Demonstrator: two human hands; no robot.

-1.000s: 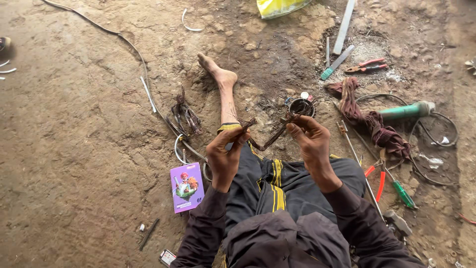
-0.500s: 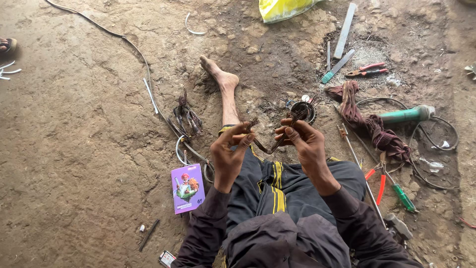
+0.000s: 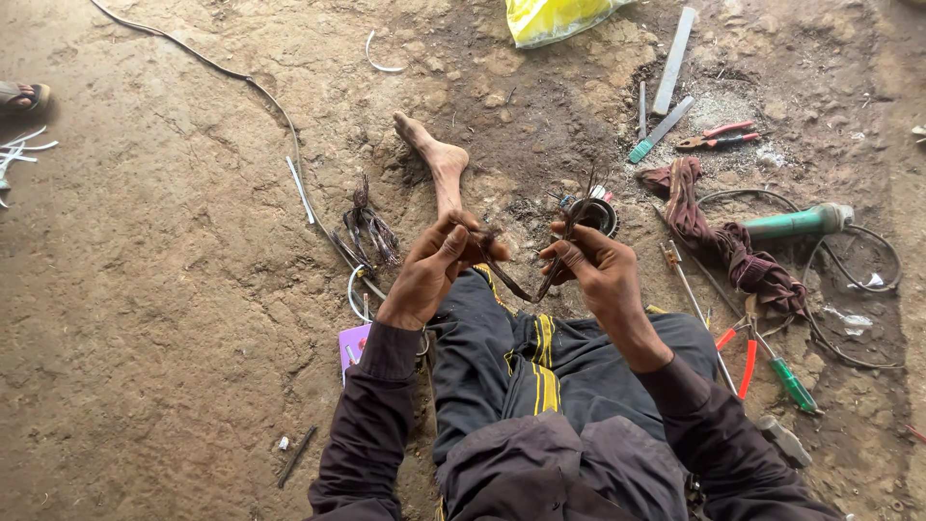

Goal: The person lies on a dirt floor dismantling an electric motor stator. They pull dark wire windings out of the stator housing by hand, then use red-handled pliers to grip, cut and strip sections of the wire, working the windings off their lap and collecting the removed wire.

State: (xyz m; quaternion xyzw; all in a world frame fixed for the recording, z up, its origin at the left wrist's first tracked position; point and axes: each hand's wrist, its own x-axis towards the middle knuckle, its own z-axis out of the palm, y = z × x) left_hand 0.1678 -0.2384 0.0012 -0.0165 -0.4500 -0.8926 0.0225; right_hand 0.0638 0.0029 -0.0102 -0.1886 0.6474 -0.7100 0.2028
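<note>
Seated on the dirt floor (image 3: pixel 145 318), the person pinches a dark wire bundle (image 3: pixel 521 275) between both hands: left hand (image 3: pixel 434 265) closed on one end, right hand (image 3: pixel 593 270) closed on the other, above the knees. Beyond lie a green-handled tool (image 3: pixel 796 222), a maroon cloth strip (image 3: pixel 733 246), red-handled pliers (image 3: pixel 714 137) and a flat file (image 3: pixel 672 60). A purple card (image 3: pixel 353 342) is partly hidden by the left sleeve; the bundle's strands are hard to resolve.

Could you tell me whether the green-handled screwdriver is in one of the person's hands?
No, the green-handled screwdriver lies on the ground, while both hands grip a dark wire bundle.
</note>
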